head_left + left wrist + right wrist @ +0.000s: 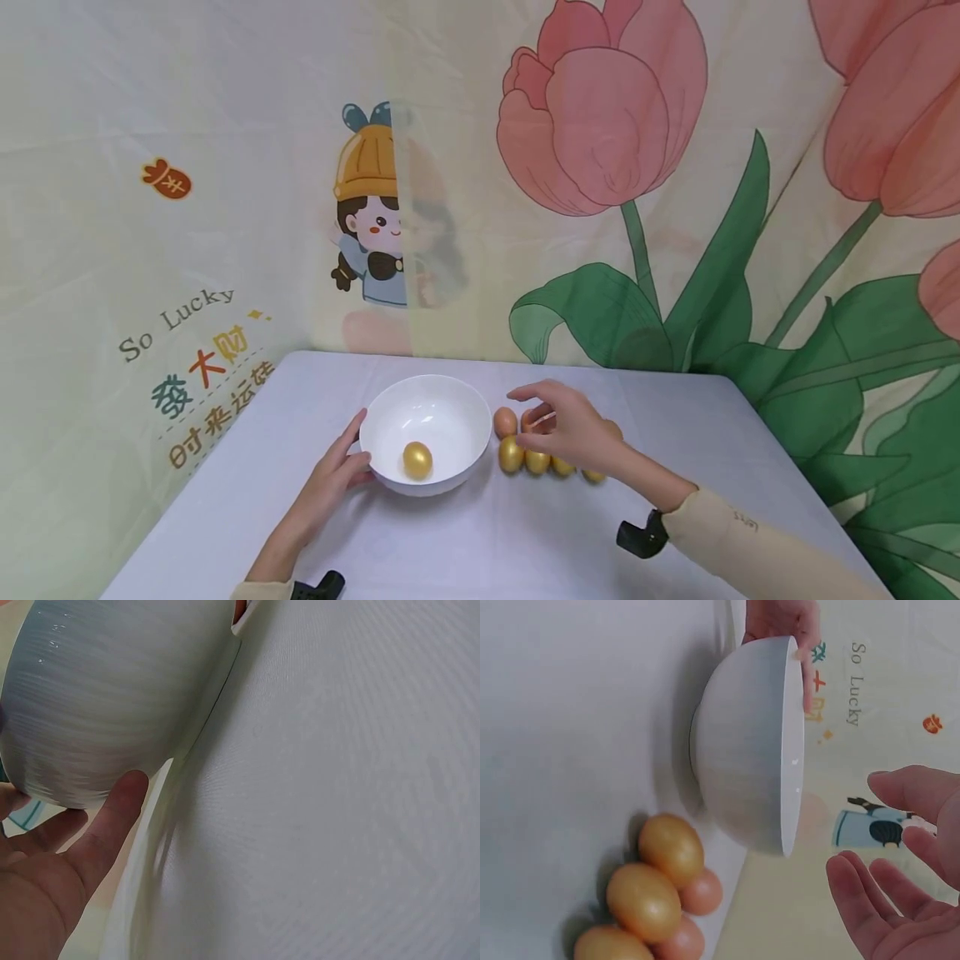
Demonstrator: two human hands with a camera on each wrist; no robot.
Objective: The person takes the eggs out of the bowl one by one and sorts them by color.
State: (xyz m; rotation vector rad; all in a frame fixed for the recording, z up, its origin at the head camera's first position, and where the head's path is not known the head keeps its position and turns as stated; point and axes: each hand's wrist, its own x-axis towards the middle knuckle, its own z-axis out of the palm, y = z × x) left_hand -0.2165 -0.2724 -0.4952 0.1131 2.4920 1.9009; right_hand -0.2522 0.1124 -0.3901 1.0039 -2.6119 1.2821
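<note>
A white bowl [457,417] stands on the table with one gold egg [417,460] inside it. My left hand [333,475] steadies the bowl from the left, its fingers and thumb laid against the outer wall; the left wrist view shows the thumb [120,810] extended along the bowl's underside. Over the row of eggs to the right of the bowl hovers my right hand [573,429], thumb and fingers apart with nothing between them. Several gold eggs [512,456] line the front of that row, and brown eggs [505,422] lie behind them, partly hidden by the hand.
A white cloth covers the table [420,542]. Directly behind its far edge hangs a printed backdrop [465,333] with tulips and a cartoon figure. Black straps with small camera mounts [642,535] sit on both wrists.
</note>
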